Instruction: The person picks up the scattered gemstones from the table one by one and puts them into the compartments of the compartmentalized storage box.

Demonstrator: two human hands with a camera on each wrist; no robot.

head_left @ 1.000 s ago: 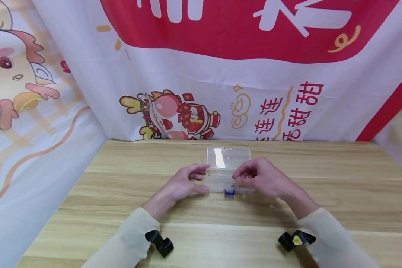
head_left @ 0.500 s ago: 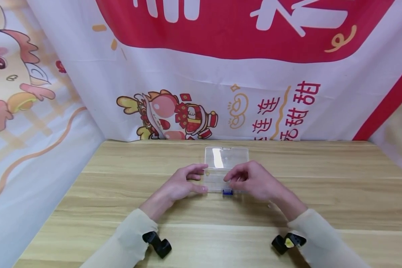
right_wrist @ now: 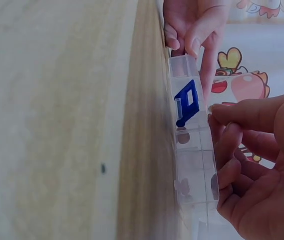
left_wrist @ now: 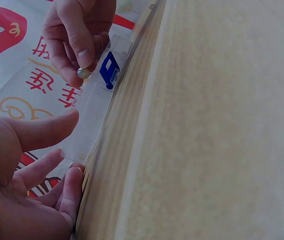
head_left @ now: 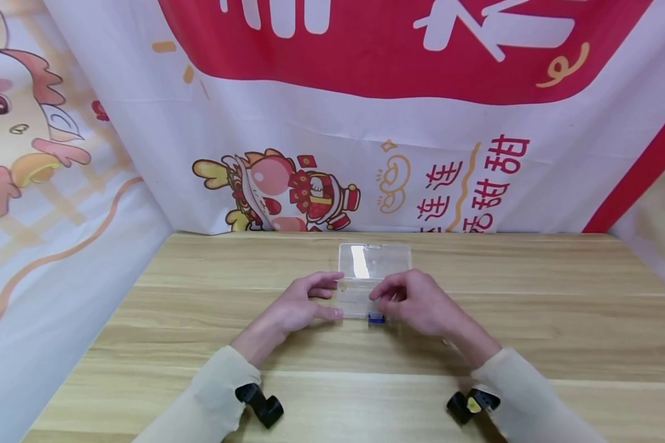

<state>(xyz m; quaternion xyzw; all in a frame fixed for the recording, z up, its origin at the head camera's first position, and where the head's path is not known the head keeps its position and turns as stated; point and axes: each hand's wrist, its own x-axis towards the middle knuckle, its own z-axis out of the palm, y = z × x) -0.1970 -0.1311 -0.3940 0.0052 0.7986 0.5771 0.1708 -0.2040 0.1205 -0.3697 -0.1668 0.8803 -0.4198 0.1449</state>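
A clear plastic compartment box [head_left: 351, 301] lies on the table, its transparent lid [head_left: 388, 261] folded back toward the wall. My left hand [head_left: 296, 301] holds the box's left end, thumb toward the front corner and a finger toward the hinge side. My right hand [head_left: 421, 301] is over the box's right half. Between its thumb and a finger it pinches a small round bead [left_wrist: 83, 73], clearest in the left wrist view. A blue latch [right_wrist: 186, 102] is at the box's front. Small dark shapes [right_wrist: 183, 136] show through the front wall, too blurred to name.
The wood-grain table [head_left: 332, 394] stretches out in front of the box and to both sides. A printed cloth [head_left: 332, 123] hangs behind it, and another cloth [head_left: 50, 154] stands at the left. Black wrist cameras [head_left: 260, 406] sit on both sleeves.
The right hand has moved left and slightly nearer over the box, toward the blue latch. The left hand stays at the box's left end. The view has shifted slightly.
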